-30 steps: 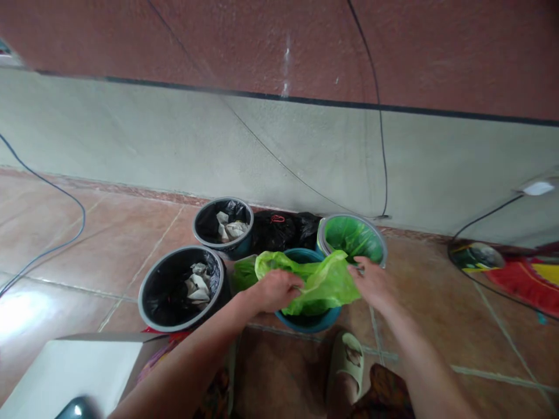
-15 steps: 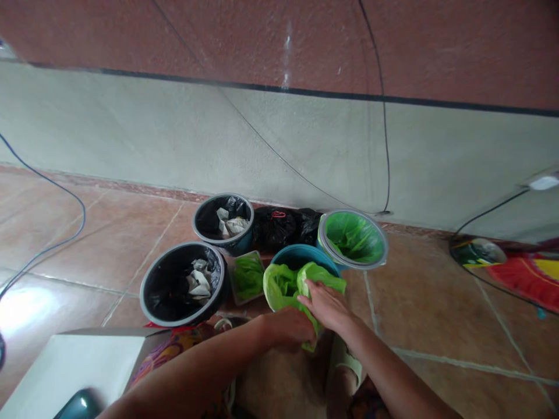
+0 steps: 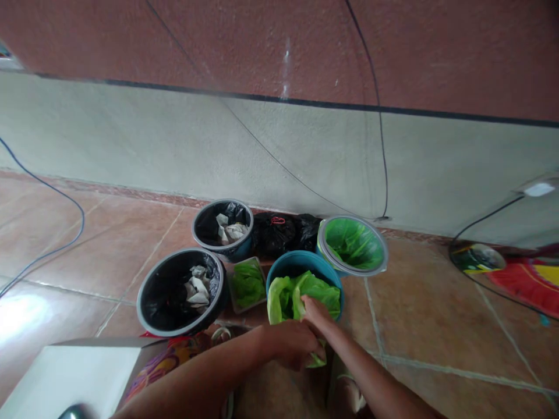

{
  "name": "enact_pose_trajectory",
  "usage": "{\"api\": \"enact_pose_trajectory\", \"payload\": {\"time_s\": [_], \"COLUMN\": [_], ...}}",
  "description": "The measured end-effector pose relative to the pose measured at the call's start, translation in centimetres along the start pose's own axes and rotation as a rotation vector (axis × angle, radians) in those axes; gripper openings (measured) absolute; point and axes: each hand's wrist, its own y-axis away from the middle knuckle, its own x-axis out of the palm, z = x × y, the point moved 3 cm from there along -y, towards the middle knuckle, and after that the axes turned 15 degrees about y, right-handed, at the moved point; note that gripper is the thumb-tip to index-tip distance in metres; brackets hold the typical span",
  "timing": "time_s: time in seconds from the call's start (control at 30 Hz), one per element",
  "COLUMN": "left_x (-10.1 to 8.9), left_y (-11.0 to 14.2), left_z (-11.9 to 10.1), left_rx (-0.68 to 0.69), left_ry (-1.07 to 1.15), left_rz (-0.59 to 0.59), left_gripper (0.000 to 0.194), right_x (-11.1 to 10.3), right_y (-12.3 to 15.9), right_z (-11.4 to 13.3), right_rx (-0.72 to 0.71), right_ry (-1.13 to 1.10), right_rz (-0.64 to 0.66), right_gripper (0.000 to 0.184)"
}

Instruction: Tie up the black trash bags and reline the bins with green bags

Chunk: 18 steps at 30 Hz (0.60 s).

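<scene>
A light-green plastic bag [image 3: 320, 289] lies partly inside a blue bin [image 3: 297, 262] in front of me, with an edge folded over its near rim. My left hand [image 3: 297, 345] is closed on the bag at the near side, where a green end sticks out below the fingers. Just beyond it, my right hand [image 3: 316, 314] reaches over the rim with its fingers closed on the bag's fold. My wrists almost cross, and the hands hide part of the rim.
Behind and right stands a bin lined in green [image 3: 356, 244]. To the left are two black-lined bins [image 3: 181, 291] holding crumpled paper, and a tray of green bags [image 3: 248, 284]. A black knotted bag [image 3: 279, 233] rests by the wall. A white box [image 3: 82, 375] sits near left.
My right hand has gone from spread over the bag to gripping it, lower over the rim. The bag's far part has dropped into the blue bin. The view has tilted slightly.
</scene>
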Motion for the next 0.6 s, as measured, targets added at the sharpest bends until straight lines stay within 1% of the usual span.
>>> {"api": "enact_pose_trajectory", "payload": {"time_s": [0.03,0.07,0.1,0.17,0.2,0.23,0.27,0.3,0.4,0.43,0.5,0.53,0.6], "left_x": [-0.4,-1.0,-1.8,-3.7,-4.7,-5.8,-6.8,-7.7,-9.6,-9.8,-9.7,-9.5,-9.0], "left_y": [0.1,0.1,0.1,0.2,0.3,0.4,0.6,0.8,1.3,1.4,1.4,1.4,1.1], "left_z": [-0.1,0.0,0.1,0.7,1.2,1.7,2.2,2.6,4.0,4.3,5.0,5.2,5.6], "left_rx": [0.027,0.043,0.036,-0.042,-0.105,-0.173,-0.235,-0.293,-0.435,-0.473,-0.544,-0.571,-0.61], "left_ry": [-0.043,-0.081,-0.104,-0.112,-0.111,-0.111,-0.113,-0.116,-0.149,-0.169,-0.207,-0.222,-0.233], "left_rz": [0.01,-0.008,-0.059,-0.228,-0.316,-0.393,-0.456,-0.512,-0.631,-0.65,-0.665,-0.669,-0.677], "left_gripper": [0.028,0.025,0.026,0.034,0.036,0.037,0.037,0.036,0.033,0.034,0.036,0.038,0.041], "right_x": [-1.0,-2.3,-3.7,-6.3,-7.1,-7.5,-7.4,-6.8,-3.9,-3.1,-2.3,-2.2,-2.5], "right_y": [-0.2,-0.3,-0.4,-0.5,-0.4,-0.4,-0.3,-0.3,0.0,0.2,0.7,0.9,1.3], "right_z": [0.1,0.2,0.1,-0.3,-0.7,-1.2,-1.7,-2.2,-3.7,-4.0,-4.2,-4.2,-3.9], "right_rx": [0.015,0.025,0.023,0.011,0.006,0.01,0.023,0.04,0.095,0.106,0.113,0.116,0.129], "right_ry": [0.012,0.011,-0.017,-0.117,-0.176,-0.22,-0.238,-0.224,-0.04,0.016,0.043,0.007,-0.162], "right_rz": [-0.027,-0.073,-0.146,-0.311,-0.371,-0.393,-0.375,-0.32,-0.089,-0.049,-0.048,-0.066,-0.077], "right_gripper": [0.037,0.041,0.041,0.038,0.036,0.036,0.037,0.038,0.049,0.052,0.054,0.051,0.037]}}
